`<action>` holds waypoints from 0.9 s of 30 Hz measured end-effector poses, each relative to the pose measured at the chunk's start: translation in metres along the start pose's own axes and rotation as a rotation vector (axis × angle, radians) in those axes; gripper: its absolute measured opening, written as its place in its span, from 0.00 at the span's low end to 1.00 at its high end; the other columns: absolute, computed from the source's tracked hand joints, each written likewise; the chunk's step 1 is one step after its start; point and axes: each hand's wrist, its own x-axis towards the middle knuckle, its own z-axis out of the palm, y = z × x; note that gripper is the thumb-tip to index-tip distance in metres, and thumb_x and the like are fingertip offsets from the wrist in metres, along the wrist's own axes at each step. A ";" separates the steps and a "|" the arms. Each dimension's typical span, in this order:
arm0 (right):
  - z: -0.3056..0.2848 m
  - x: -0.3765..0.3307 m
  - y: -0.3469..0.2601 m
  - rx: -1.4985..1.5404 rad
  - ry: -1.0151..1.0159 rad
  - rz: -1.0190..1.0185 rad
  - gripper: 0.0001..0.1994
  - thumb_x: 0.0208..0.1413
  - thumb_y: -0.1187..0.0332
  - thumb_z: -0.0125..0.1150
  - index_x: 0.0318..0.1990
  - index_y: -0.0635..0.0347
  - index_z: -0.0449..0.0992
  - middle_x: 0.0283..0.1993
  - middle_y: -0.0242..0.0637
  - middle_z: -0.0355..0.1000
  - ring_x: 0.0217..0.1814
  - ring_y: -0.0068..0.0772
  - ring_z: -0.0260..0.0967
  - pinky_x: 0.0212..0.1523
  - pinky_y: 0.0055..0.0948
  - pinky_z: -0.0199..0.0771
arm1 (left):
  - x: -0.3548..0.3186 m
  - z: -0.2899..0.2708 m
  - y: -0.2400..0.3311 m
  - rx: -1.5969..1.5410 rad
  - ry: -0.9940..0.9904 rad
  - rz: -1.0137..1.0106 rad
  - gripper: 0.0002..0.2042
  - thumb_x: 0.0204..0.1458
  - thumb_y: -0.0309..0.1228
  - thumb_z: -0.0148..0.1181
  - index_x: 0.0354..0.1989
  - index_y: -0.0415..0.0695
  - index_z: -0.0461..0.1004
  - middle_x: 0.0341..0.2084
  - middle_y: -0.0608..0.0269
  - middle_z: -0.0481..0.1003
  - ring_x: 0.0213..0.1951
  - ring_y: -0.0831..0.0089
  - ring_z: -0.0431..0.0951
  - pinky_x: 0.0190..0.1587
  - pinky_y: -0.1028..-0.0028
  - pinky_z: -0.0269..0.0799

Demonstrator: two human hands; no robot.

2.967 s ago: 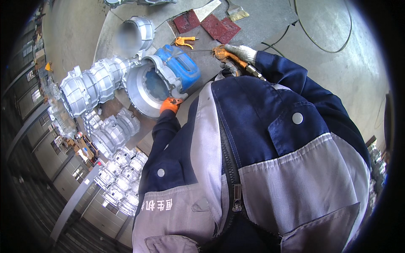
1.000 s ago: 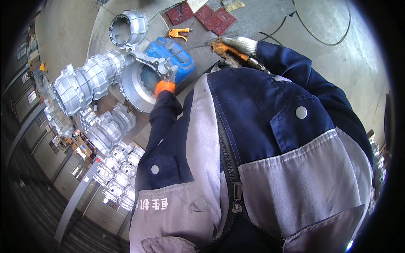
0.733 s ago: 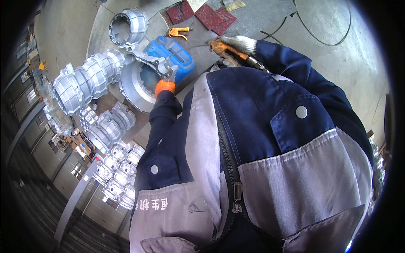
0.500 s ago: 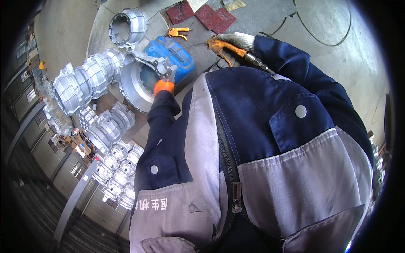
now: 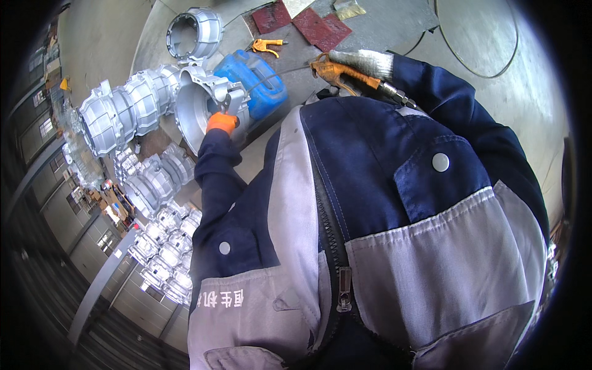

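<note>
My left hand point(image 5: 223, 121), in a glove with an orange cuff and greyish fingers, is closed at the near right edge of a silver cast-metal housing point(image 5: 192, 118). The housing is a wide ring, tilted so that its round opening faces left and toward me. My right hand point(image 5: 365, 61), in a white knit glove, is wrapped round an orange air blow gun point(image 5: 345, 75). A metal coupling sits at the gun's right end, and its thin, long nozzle runs left across a blue plastic jerrycan point(image 5: 254, 86) toward the housing.
A second orange blow gun point(image 5: 267, 46) lies on the table. Beyond it are dark red sheets point(image 5: 320, 29) and a small packet point(image 5: 349, 8). Another ring housing point(image 5: 196, 34) stands at the far left. Several more castings point(image 5: 111, 120) lie left. A dark hose point(image 5: 475, 61) loops at the far right.
The housing has turned and shifted slightly left, with my left hand moving left along with it. My right hand and the blow gun have moved a little right.
</note>
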 end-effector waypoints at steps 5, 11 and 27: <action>0.013 -0.005 0.000 -0.085 0.029 -0.042 0.24 0.53 0.45 0.51 0.42 0.59 0.72 0.33 0.37 0.73 0.25 0.25 0.72 0.25 0.21 0.74 | 0.020 0.003 -0.022 0.124 -0.001 0.097 0.14 0.45 0.40 0.46 0.35 0.50 0.76 0.39 0.52 0.74 0.43 0.56 0.73 0.46 0.66 0.67; 0.013 -0.005 0.001 -0.187 0.070 -0.080 0.23 0.53 0.47 0.53 0.42 0.60 0.72 0.32 0.38 0.73 0.24 0.23 0.71 0.23 0.16 0.73 | 0.034 0.013 -0.031 0.290 -0.038 0.176 0.14 0.47 0.37 0.42 0.36 0.56 0.76 0.39 0.55 0.74 0.42 0.57 0.74 0.44 0.67 0.69; 0.004 0.014 0.000 -0.158 0.016 -0.021 0.22 0.55 0.49 0.50 0.43 0.61 0.72 0.33 0.36 0.74 0.26 0.24 0.72 0.24 0.19 0.75 | 0.024 0.005 -0.022 0.231 -0.036 0.206 0.13 0.43 0.38 0.48 0.34 0.52 0.76 0.36 0.50 0.74 0.40 0.55 0.74 0.42 0.67 0.69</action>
